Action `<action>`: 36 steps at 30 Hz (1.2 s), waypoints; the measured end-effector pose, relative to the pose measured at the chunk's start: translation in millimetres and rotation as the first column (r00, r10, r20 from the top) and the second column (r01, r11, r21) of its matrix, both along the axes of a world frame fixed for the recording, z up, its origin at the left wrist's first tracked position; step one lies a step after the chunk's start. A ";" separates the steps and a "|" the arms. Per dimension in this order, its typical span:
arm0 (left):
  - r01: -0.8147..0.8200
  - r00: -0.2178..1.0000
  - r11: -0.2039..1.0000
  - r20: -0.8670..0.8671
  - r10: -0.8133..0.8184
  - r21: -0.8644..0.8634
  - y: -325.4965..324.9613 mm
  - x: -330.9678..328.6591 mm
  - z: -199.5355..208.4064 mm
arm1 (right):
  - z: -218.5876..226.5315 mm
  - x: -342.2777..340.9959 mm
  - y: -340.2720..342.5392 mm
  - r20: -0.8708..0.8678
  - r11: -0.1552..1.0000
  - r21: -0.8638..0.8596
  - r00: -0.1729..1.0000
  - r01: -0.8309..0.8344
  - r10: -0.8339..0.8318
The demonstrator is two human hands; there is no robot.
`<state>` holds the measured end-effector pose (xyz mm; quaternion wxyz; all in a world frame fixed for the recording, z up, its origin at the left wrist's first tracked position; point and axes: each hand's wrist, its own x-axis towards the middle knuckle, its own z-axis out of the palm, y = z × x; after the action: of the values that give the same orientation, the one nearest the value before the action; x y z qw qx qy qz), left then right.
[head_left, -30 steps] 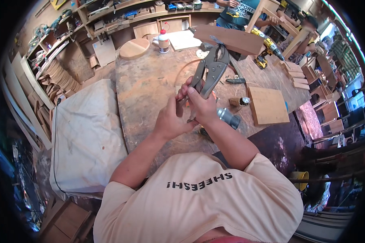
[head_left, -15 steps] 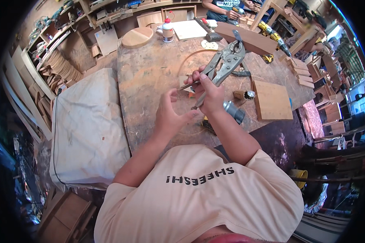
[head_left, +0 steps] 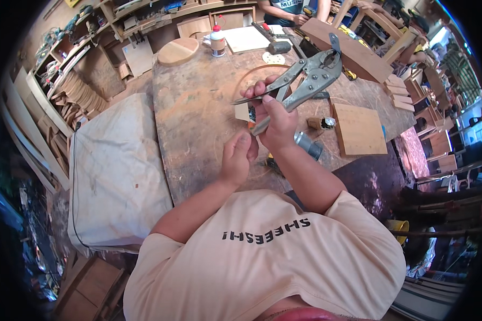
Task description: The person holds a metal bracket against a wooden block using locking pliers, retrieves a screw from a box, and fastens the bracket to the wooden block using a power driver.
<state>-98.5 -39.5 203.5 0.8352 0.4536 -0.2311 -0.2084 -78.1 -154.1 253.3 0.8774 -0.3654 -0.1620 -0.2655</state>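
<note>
My right hand (head_left: 278,123) grips a pair of large metal locking pliers (head_left: 311,83) above the workbench (head_left: 193,117). Its thumb lies on one handle and its fingers wrap the other. The jaws point up and to the right, away from me. Just below the handle's end, my left hand (head_left: 238,156) is closed, thumb against curled fingers. They cover the tip of the handle, so its end is hidden. Beneath my hands, partly covered, are a grey cylindrical piece (head_left: 308,145) and a small open-ended box-like item (head_left: 321,123).
A square wooden board (head_left: 359,130) lies on the right, a long plank (head_left: 348,48) behind it. Farther back are a glue bottle (head_left: 217,41), a round wooden disc (head_left: 178,51) and a mallet (head_left: 279,47). A covered block (head_left: 115,171) stands left. Another person (head_left: 289,12) works opposite.
My left hand has gone from open to closed and moved right and up to the handle's end. The pliers have shifted slightly right. The view has moved a little.
</note>
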 end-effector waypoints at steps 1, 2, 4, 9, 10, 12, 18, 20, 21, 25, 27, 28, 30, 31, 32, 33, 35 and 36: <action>0.010 1.000 1.000 0.004 -0.010 -0.005 -2.5 0.7 0.1 | 0.5 0.1 -1.3 0.004 1.000 -0.004 1.000 0.031 -0.031; 0.029 0.988 0.998 -0.146 -0.038 -0.061 -3.7 0.6 0.1 | 0.6 0.3 -0.5 0.008 0.999 -0.009 0.999 0.041 -0.041; 0.029 0.900 0.990 -0.427 -0.085 -0.137 -8.8 0.3 -0.3 | 0.8 0.1 1.5 -0.031 0.997 -0.066 0.998 0.050 -0.052; 0.369 0.605 0.777 -0.503 -0.617 -0.509 3.4 12.0 -5.1 | -6.2 1.7 -7.0 -0.012 0.988 -0.148 0.999 0.042 -0.044; 0.379 0.714 0.883 -0.519 -0.469 -0.277 4.2 13.1 -1.7 | -6.5 2.0 -7.9 -0.019 0.994 -0.113 1.000 -0.008 0.006; 0.177 0.981 0.943 -0.133 -0.144 0.281 14.3 22.1 -13.0 | -8.0 2.2 -10.2 -0.048 0.993 -0.112 0.998 -0.045 0.039; -0.396 0.833 0.837 0.532 0.153 0.379 29.0 41.0 -0.8 | -18.1 -11.5 -15.7 -0.147 0.989 -0.129 0.988 -0.073 0.054; -0.417 0.721 0.802 0.693 0.006 0.428 23.2 41.1 6.1 | -19.2 -11.3 -10.9 -0.239 0.982 -0.156 0.969 -0.104 0.065; -0.408 0.748 0.761 0.662 -0.038 0.505 22.1 36.5 8.4 | -21.9 -14.0 -4.5 -0.284 0.978 -0.179 0.958 -0.103 0.049; -0.350 0.814 0.631 0.558 -0.162 0.692 21.3 33.4 18.8 | -31.1 -16.5 -3.1 -0.370 0.964 -0.232 0.928 -0.127 0.034; -0.335 0.791 0.632 0.573 -0.214 0.699 19.1 29.4 20.3 | -36.1 -21.1 -8.9 -0.387 0.963 -0.256 0.922 -0.086 -0.020; -0.333 0.783 0.614 0.572 -0.242 0.715 19.9 27.4 19.9 | -38.1 -23.8 -8.6 -0.415 0.958 -0.265 0.910 -0.106 -0.014; -0.289 0.801 0.614 0.537 -0.265 0.735 19.3 26.7 16.7 | -45.9 -23.8 -8.0 -0.423 0.954 -0.289 0.905 -0.085 -0.048; -0.249 0.828 0.605 0.490 -0.272 0.756 19.9 26.8 13.6 | -45.9 -25.9 -7.2 -0.417 0.955 -0.288 0.907 -0.073 -0.057; -0.248 0.822 0.606 0.495 -0.281 0.756 20.1 26.9 9.2 | -45.7 -27.7 -6.5 -0.425 0.960 -0.269 0.904 -0.077 -0.047; -0.229 0.842 0.602 0.466 -0.273 0.765 19.7 27.5 4.0 | -45.6 -29.2 -6.2 -0.433 0.965 -0.250 0.901 -0.081 -0.036; -0.206 0.856 0.595 0.438 -0.275 0.776 18.5 28.5 -1.3 | -47.3 -30.7 -6.4 -0.418 0.964 -0.259 0.906 -0.055 -0.060; -0.200 0.862 0.607 0.433 -0.265 0.769 17.3 28.4 -2.1 | -47.7 -31.1 -6.9 -0.426 0.960 -0.278 0.901 -0.045 -0.081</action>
<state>-70.1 -22.2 201.3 0.4506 0.8088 -0.3335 -0.1778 -109.2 -161.0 205.7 0.8281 -0.5373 0.0045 -0.1600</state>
